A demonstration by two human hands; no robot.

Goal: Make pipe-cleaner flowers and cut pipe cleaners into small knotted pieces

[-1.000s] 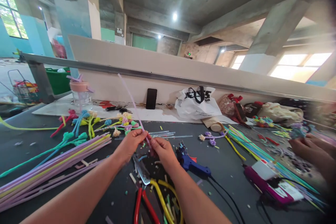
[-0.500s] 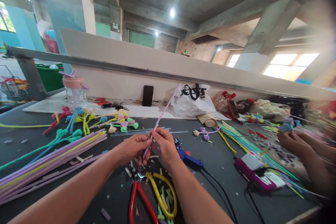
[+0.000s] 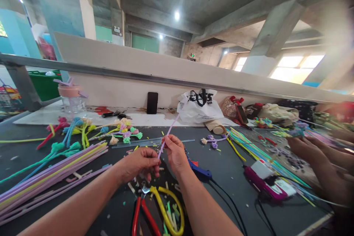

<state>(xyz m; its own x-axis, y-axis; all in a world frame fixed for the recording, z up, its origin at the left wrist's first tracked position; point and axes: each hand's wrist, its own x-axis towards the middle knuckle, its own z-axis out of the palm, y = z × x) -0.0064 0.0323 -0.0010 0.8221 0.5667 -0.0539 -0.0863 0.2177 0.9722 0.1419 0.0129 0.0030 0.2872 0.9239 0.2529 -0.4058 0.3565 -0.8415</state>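
A thin lilac pipe cleaner point(image 3: 170, 128) slants up and away between my two hands. My left hand point(image 3: 141, 163) is closed at its lower end, thumb and forefinger pinched together. Higher up the stem, my right hand point(image 3: 176, 152) pinches it between thumb and fingers. Below my hands lie red-handled pliers point(image 3: 141, 212) and a pair of yellow handle loops point(image 3: 181, 212), with short cut pieces scattered around them. Just right of my right hand rests a blue glue gun point(image 3: 201, 171) with a black cord.
At left lie a bundle of pipe cleaners point(image 3: 55, 177) and several fuzzy flowers point(image 3: 128, 131). A phone point(image 3: 152, 103) and a white bag point(image 3: 200, 108) stand at the back. A purple power strip point(image 3: 265, 184) lies at right, near another person's hands point(image 3: 312, 151).
My hands have drawn slightly apart, the right one now further up the pipe cleaner from the left. The whole view has shifted a little.
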